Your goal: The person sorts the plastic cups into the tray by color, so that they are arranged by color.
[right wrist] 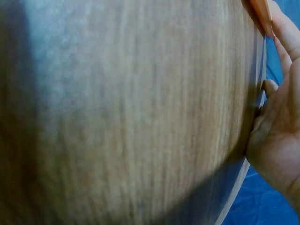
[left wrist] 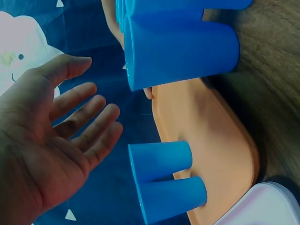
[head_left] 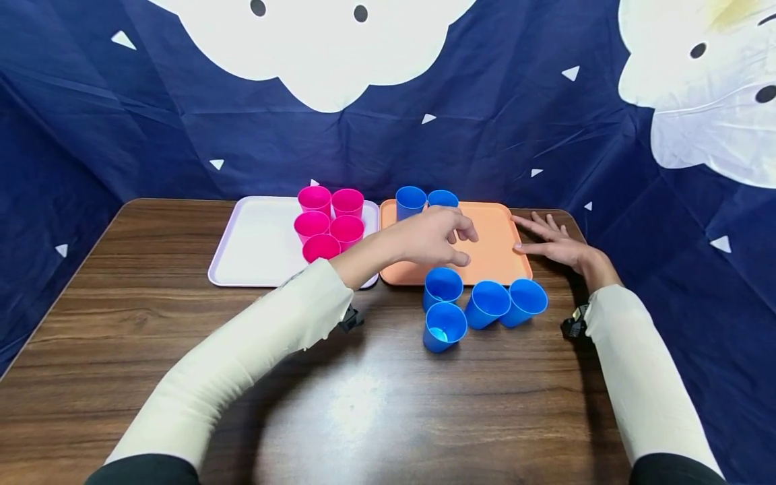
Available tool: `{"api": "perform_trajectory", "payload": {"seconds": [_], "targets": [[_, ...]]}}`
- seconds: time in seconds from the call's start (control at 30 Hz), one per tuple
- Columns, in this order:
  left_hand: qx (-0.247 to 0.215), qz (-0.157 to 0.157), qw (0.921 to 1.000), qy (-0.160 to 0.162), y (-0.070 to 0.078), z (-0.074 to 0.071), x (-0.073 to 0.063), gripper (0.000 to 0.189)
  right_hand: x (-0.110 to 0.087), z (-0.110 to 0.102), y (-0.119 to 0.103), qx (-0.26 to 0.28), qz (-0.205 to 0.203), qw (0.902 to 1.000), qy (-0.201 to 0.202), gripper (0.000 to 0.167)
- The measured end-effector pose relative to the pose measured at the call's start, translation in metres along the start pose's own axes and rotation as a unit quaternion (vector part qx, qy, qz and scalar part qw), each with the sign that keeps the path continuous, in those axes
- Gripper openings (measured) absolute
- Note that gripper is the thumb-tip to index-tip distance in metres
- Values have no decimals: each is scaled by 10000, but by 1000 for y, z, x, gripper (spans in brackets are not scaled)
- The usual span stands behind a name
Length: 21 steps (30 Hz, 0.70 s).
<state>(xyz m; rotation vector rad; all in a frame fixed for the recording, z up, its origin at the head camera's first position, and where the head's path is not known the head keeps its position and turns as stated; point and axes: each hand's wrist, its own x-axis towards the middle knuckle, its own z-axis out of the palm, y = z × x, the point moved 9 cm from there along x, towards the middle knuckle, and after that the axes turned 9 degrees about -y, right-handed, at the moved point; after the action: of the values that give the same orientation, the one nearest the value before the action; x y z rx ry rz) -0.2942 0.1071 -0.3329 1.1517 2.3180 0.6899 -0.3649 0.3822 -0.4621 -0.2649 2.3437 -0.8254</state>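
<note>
My left hand [head_left: 433, 236] is over the orange tray [head_left: 491, 236], its fingers loosely bent with nothing between them. Two blue cups [head_left: 411, 201] stand upright at the back left of that tray, partly behind the hand. In the left wrist view the palm [left wrist: 42, 140] faces the cups with fingers spread. At the tray's right edge, the fingers of my right hand [head_left: 560, 249] are outstretched, thumb and fingertips right at the rim. Several more blue cups [head_left: 444, 327] stand on the table in front of the tray.
A white tray [head_left: 254, 242] with a lilac rim lies left of the orange one. Several pink cups [head_left: 312, 225] stand grouped on its right side. The brown wooden table [head_left: 151, 323] ends at a dark blue cloth backdrop [head_left: 200, 128] behind and to the right.
</note>
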Motion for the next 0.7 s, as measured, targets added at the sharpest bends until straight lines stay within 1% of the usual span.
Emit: {"api": "perform_trajectory", "payload": {"seconds": [0.13,0.23,0.43,0.7], "targets": [[-116,164,9995,-242,1,7,-5,40,1,0,2,-55,23,10000,17,85],[-287,233,9987,-349,-1,11,-9,40,2,-1,6,-99,34,9999,35,86],[-554,280,9964,-581,-7,19,-16,43,5,-2,11,-108,63,9999,58,87],[-899,322,9913,-906,-17,32,-23,52,6,-3,11,-128,45,9999,71,87]]}}
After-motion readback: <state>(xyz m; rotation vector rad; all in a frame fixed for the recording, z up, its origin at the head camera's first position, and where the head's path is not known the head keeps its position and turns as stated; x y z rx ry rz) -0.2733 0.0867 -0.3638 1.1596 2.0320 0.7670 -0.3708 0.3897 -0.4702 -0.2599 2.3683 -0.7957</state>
